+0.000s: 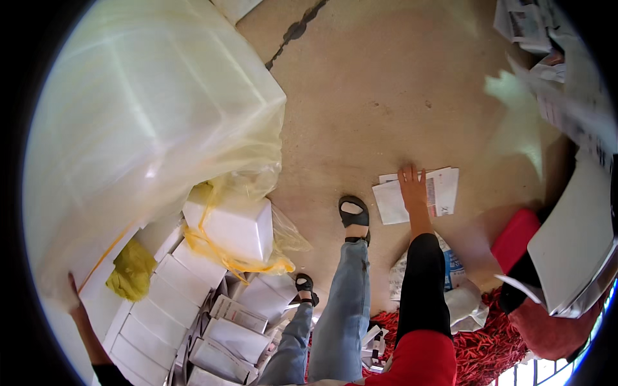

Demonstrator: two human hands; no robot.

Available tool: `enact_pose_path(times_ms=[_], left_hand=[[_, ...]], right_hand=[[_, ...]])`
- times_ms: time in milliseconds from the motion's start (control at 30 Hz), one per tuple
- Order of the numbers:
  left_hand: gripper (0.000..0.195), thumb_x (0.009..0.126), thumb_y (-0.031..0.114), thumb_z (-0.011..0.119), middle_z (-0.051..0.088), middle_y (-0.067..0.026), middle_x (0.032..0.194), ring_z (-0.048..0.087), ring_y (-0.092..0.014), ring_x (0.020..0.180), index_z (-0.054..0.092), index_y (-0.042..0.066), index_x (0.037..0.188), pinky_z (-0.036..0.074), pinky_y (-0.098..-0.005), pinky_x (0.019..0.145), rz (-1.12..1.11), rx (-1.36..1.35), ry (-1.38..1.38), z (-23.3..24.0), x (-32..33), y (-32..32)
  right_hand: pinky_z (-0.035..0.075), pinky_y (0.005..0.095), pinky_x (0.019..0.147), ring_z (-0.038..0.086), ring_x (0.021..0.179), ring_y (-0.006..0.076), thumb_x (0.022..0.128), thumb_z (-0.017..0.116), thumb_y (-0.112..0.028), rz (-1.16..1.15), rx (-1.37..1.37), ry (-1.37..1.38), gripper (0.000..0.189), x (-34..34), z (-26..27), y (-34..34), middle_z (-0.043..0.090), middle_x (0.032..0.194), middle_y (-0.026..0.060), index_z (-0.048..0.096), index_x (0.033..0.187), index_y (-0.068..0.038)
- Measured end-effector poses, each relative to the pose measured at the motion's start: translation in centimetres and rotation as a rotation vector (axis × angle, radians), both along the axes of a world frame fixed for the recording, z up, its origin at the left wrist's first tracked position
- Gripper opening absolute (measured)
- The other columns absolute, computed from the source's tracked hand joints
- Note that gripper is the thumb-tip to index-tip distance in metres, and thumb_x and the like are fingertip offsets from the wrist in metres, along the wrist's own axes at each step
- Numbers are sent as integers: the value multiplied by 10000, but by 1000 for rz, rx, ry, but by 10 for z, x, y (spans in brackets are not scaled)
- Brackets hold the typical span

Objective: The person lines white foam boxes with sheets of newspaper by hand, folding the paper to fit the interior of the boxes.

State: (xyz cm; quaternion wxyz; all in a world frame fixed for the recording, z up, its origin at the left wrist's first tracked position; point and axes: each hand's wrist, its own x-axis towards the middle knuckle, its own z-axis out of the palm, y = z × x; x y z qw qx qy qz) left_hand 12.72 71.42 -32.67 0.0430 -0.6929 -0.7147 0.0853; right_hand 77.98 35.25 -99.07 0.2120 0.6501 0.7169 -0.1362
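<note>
My right hand (413,187) lies on folded printed paper sheets (392,203) on the brown floor, its fingers spread over their upper part. Far to the left, my left hand (73,294) is at translucent plastic sheeting (159,120) draped over a large pale stack; whether it grips the plastic cannot be told. Between the hands stands a white block-shaped package (236,224) in clear plastic with orange edging. A crumpled yellow-green plastic bag (130,270) lies on rows of white boxes or bundles (159,309) near my left hand.
My sandalled feet stand on the floor (338,120). Folded papers (239,313) fill the lower left. A printed sack (454,270) and a heap of red chillies (487,342) lie below my right arm. At the right are a red cushion-like thing (515,239), a white panel (569,241) and printed papers (524,26).
</note>
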Motion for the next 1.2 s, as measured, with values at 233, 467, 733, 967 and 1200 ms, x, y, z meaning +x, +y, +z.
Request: enact_pose_path(times_ms=[233, 467, 733, 967, 1200], left_hand=[[371, 878, 182, 525, 504, -150, 1208, 491, -231, 1102, 501, -24, 1186, 386, -336, 949, 149, -76, -44, -18, 17, -3], [586, 786, 193, 622, 372, -177, 1317, 364, -315, 1208, 370, -11, 1274, 293, -411, 1001, -487, 114, -160, -84, 139, 3], [879, 615, 108, 710, 217, -153, 1416, 206, -329, 1303, 251, 76, 1363, 175, -480, 1044, -549, 33, -20, -50, 226, -11], [764, 774, 296, 648, 308, -118, 1374, 262, -270, 1278, 219, 46, 1354, 261, -401, 1018, -54, -477, -1355, -49, 287, -292], [469, 920, 387, 374, 563, -109, 1098, 545, -221, 1012, 459, 6, 1181, 462, -348, 835, 574, -767, -2253, 74, 235, -411]], right_hand=[[386, 404, 713, 534, 837, 204, 730, 514, -142, -281, -215, 119, 105, 10, -26, -38, 557, 809, 52, 575, 810, -111], [443, 470, 644, 551, 789, 385, 713, 492, -23, -944, -124, 565, 195, -75, 153, -22, 557, 812, 181, 472, 905, -51], [412, 408, 529, 511, 616, 410, 709, 667, -127, -1432, 398, 836, 212, -105, 418, -19, 546, 698, 206, 538, 793, 19], [481, 409, 629, 583, 699, 349, 654, 660, -93, -720, 561, 966, 467, -192, 604, -37, 579, 856, 184, 486, 1080, -11], [452, 380, 743, 575, 785, 317, 767, 625, -323, -133, 778, 976, 487, -294, 748, -111, 594, 876, 189, 497, 1063, 43]])
